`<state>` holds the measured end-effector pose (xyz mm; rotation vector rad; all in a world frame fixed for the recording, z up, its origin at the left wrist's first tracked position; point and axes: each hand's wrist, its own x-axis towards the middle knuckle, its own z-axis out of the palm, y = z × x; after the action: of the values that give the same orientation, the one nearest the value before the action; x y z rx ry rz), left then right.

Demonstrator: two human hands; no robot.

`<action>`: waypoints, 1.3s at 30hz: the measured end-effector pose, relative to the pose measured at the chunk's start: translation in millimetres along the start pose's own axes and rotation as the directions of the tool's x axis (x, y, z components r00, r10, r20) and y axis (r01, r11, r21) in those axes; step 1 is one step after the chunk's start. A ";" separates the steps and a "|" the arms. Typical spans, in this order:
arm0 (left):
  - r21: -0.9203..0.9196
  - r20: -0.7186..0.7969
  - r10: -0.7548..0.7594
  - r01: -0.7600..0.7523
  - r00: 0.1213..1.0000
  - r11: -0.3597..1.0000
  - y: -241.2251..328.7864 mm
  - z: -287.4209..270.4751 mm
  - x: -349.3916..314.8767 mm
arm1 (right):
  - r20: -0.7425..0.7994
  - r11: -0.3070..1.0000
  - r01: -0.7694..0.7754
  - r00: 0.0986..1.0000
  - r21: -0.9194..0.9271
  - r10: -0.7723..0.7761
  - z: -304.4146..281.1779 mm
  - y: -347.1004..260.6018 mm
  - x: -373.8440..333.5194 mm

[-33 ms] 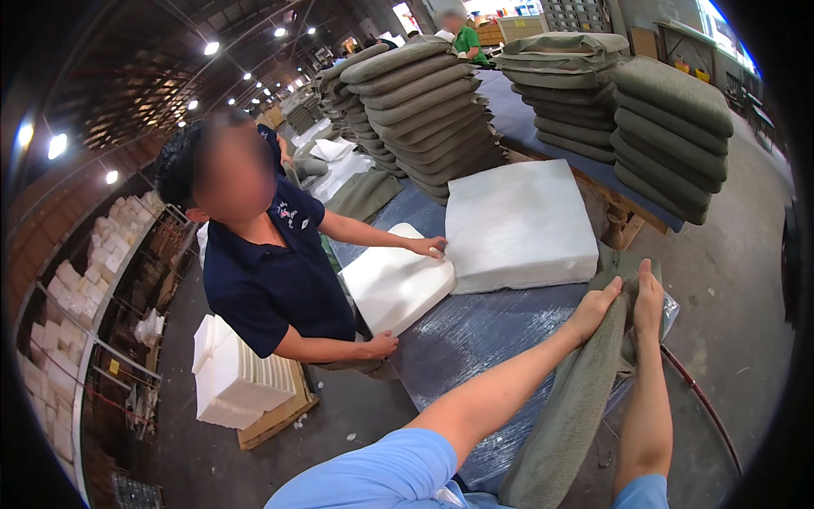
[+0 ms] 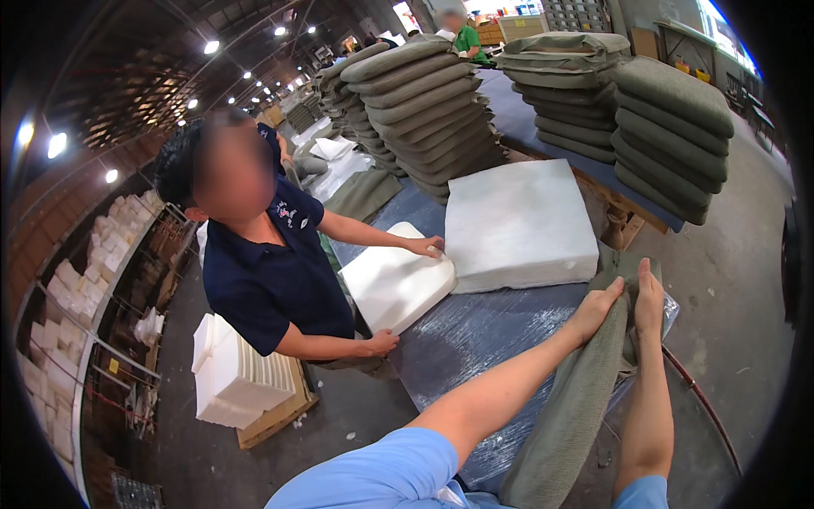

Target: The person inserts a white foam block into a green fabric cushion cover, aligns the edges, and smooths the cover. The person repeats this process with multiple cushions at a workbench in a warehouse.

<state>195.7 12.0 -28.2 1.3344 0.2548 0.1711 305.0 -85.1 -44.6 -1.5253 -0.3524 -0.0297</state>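
Observation:
A grey-green fabric-covered cushion stands on its edge in front of me, running from the lower edge of the view up to the table's right corner. My left hand grips its far end from the left, fingers closed on the fabric. On the other side of that end, my right hand presses in, its thumb side up. The fabric bunches between my hands, and some fingertips are hidden. Beyond my left hand lies a thick stack of white padding sheets. Beside it, a co-worker's two hands hold a white foam cushion insert.
A plastic-covered table lies under these things. The co-worker in dark blue stands at its left side. Tall stacks of covered cushions rise behind; more cushions sit at right. A red hose hangs by the table's right edge.

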 end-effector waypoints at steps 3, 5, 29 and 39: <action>0.018 0.006 0.018 -0.018 1.000 1.000 -7.6 -0.1 5.9 | 0.041 0.994 -0.058 0.997 -0.090 0.062 0.5 -10.3 -0.8; 0.063 0.021 0.016 -0.017 1.000 0.998 -13.0 -0.6 9.7 | 0.021 0.983 -0.064 0.997 -0.172 0.068 1.8 -11.6 1.6; 0.038 0.292 -0.158 0.153 0.943 0.987 18.2 -7.7 -11.7 | -0.042 0.963 0.048 0.997 -0.267 -0.061 7.7 9.9 21.1; 0.127 0.221 -0.213 0.188 0.952 0.974 20.6 1.6 -1.4 | -0.026 0.961 0.020 0.999 -0.275 -0.028 10.8 17.7 27.2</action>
<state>195.2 14.8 -7.8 1.4094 0.2007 -0.1733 332.9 -68.1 -55.0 -1.7939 -0.3537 -0.1248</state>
